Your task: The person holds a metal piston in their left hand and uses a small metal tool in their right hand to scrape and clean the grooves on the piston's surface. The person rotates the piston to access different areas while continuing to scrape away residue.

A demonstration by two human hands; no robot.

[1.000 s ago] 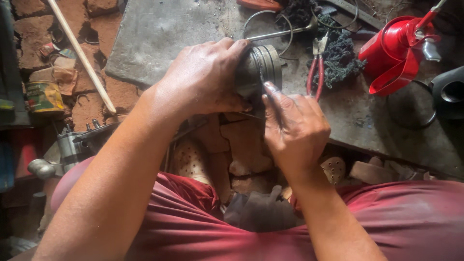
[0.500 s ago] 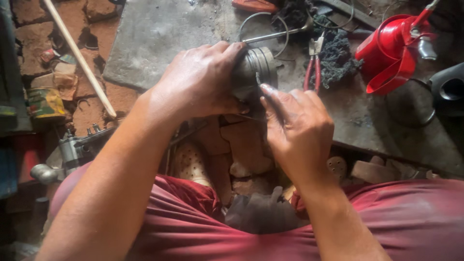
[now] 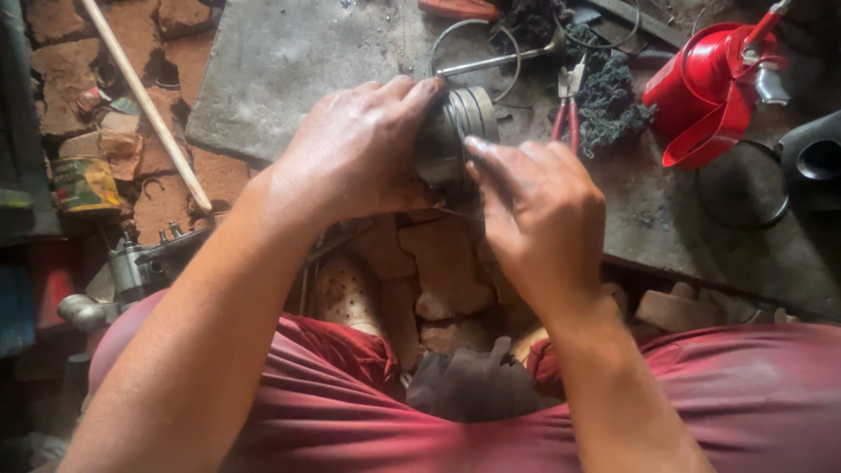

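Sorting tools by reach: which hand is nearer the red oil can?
Right. The right hand lies between the grooved metal piston and the red oil can; the left hand, gripping the piston, sits farther away.

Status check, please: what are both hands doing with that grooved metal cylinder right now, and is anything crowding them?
Left hand wrapped around grooved metal cylinder. Right hand fingertips pressed on its rim. Red-handled pliers and red oil can lie beyond on the slab, apart.

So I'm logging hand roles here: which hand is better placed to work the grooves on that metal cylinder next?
Probably the right hand: its fingertips sit on the grooved end of the cylinder, while the left hand is wrapped around its body, steadying it.
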